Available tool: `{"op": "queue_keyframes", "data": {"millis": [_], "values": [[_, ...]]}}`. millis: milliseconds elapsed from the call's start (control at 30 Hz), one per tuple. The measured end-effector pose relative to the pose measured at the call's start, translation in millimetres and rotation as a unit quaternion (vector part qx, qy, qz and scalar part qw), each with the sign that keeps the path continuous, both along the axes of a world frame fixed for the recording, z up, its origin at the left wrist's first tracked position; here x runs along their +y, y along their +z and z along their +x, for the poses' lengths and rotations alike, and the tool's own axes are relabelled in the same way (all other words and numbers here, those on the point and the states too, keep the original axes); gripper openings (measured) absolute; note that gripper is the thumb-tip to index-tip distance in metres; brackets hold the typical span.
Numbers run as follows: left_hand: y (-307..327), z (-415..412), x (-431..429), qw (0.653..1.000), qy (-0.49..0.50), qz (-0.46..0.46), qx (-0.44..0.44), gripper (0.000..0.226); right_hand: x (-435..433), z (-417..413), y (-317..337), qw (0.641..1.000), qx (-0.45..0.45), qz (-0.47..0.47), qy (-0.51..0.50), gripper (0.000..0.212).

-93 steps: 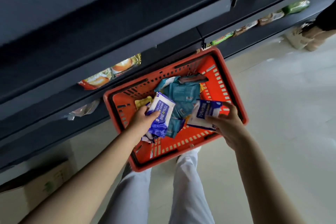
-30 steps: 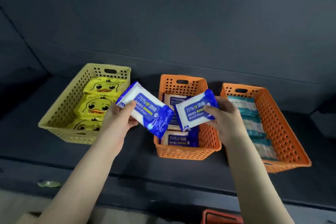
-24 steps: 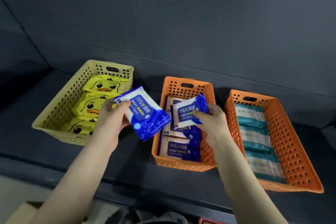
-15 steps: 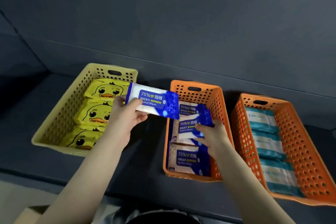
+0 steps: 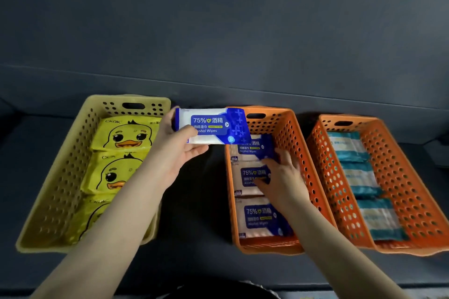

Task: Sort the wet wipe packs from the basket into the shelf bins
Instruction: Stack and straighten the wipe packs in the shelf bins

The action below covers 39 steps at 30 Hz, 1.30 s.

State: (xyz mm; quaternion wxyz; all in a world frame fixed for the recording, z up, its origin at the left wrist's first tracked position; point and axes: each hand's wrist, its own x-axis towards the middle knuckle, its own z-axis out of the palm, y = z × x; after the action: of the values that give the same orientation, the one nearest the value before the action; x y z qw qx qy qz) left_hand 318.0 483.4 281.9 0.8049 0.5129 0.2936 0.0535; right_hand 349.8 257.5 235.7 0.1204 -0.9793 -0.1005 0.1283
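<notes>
left hand [image 5: 173, 155] grips blue wipe pack [image 5: 211, 126] at 11 o'clock of middle bin [image 5: 290, 136] | right hand [image 5: 283, 178] flat, fingers spread, on binned packs [image 5: 257, 218]

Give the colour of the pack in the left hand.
The pack in the left hand is white and blue; head view shows it best.

Lowest duck pack [image 5: 93, 216] mostly behind L arm [image 5: 126, 213]; far-right bin [image 5: 335, 177] clipped by edge.
</notes>
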Motion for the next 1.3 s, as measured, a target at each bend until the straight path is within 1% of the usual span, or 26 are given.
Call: {"op": "queue_keyframes", "data": {"millis": [33, 67, 167, 200, 333, 433, 500, 533, 567, 600, 633, 667, 700, 733, 767, 833, 900, 967, 1033, 1067, 1100, 1133, 1200, 1233, 1300], "values": [[-2, 0, 1, 1.000, -0.006, -0.007, -0.001, 0.061, 1, 1, -1, 1.000, 0.005, -0.012, 0.014, 0.060], [-2, 1, 1, 1.000, -0.014, -0.012, -0.003, 0.063, 1, 2, -2, 1.000, 0.019, 0.001, 0.016, 0.060], [-3, 2, -1, 0.999, -0.028, -0.022, -0.014, 0.060, -1, 7, -5, 0.993, 0.083, 0.085, -0.015, 0.059], [-4, 2, -2, 0.999, -0.027, -0.025, -0.017, 0.058, -2, 8, -5, 0.991, 0.093, 0.096, -0.022, 0.057], [-4, 1, -6, 1.000, -0.015, -0.018, -0.014, 0.049, -2, 8, -8, 0.992, 0.086, 0.087, -0.019, 0.055], [-5, 2, -8, 1.000, -0.011, -0.007, -0.017, 0.038, -2, 9, -8, 0.992, 0.087, 0.095, -0.019, 0.054], [-6, 2, -9, 1.000, -0.013, 0.012, -0.010, 0.030, -6, 12, 0, 0.987, 0.079, 0.133, -0.045, 0.048], [-7, 2, -9, 0.999, -0.016, 0.027, -0.003, 0.027, -8, 13, 6, 0.976, 0.079, 0.184, -0.080, 0.043], [-8, 2, -10, 0.999, -0.024, 0.041, 0.003, 0.023, -9, 13, 16, 0.950, 0.101, 0.266, -0.128, 0.038], [-9, 1, -11, 0.998, -0.038, 0.051, 0.004, 0.021, -9, 13, 27, 0.901, 0.148, 0.368, -0.177, 0.037], [-9, 0, -13, 0.996, -0.062, 0.057, 0.003, 0.018, -10, 13, 38, 0.831, 0.209, 0.470, -0.211, 0.038], [-9, -2, -16, 0.993, -0.095, 0.066, 0.000, 0.017, -10, 13, 48, 0.763, 0.261, 0.550, -0.218, 0.041], [-10, -4, -19, 0.987, -0.135, 0.085, -0.003, 0.016, -11, 12, 56, 0.720, 0.294, 0.596, -0.200, 0.042], [-10, -6, -21, 0.978, -0.175, 0.111, -0.008, 0.017, -11, 11, 62, 0.701, 0.310, 0.619, -0.171, 0.042], [-10, -8, -23, 0.969, -0.207, 0.134, -0.017, 0.018, -11, 11, 66, 0.707, 0.310, 0.619, -0.147, 0.042], [-10, -10, -26, 0.958, -0.233, 0.157, -0.050, 0.020, -11, 11, 70, 0.751, 0.276, 0.587, -0.124, 0.047], [-10, -11, -25, 0.945, -0.239, 0.208, -0.079, 0.023, -17, 13, 71, 0.794, 0.207, 0.560, -0.114, 0.041], [-12, -11, -21, 0.926, -0.246, 0.276, -0.081, 0.035, -31, 16, 75, 0.837, 0.137, 0.517, -0.110, 0.033], [-16, -10, -18, 0.909, -0.260, 0.319, -0.065, 0.048, -46, 17, 80, 0.893, 0.096, 0.431, -0.082, 0.033], [-17, -9, -17, 0.898, -0.278, 0.336, -0.054, 0.055, -51, 15, 82, 0.922, 0.098, 0.370, -0.053, 0.035], [-19, -9, -18, 0.884, -0.304, 0.353, -0.038, 0.062, -54, 12, 83, 0.944, 0.119, 0.307, -0.020, 0.034], [-19, -9, -20, 0.868, -0.332, 0.368, -0.022, 0.069, -54, 8, 82, 0.954, 0.155, 0.255, 0.014, 0.032], [-23, -10, -25, 0.844, -0.368, 0.391, -0.011, 0.075, -48, -2, 75, 0.956, 0.215, 0.178, 0.085, 0.028], [-24, -11, -26, 0.835, -0.374, 0.403, -0.013, 0.076, -43, -7, 69, 0.954, 0.229, 0.161, 0.109, 0.027], [-25, -12, -26, 0.827, -0.375, 0.418, -0.017, 0.076, -36, -13, 56, 0.953, 0.243, 0.147, 0.106, 0.025]]}}
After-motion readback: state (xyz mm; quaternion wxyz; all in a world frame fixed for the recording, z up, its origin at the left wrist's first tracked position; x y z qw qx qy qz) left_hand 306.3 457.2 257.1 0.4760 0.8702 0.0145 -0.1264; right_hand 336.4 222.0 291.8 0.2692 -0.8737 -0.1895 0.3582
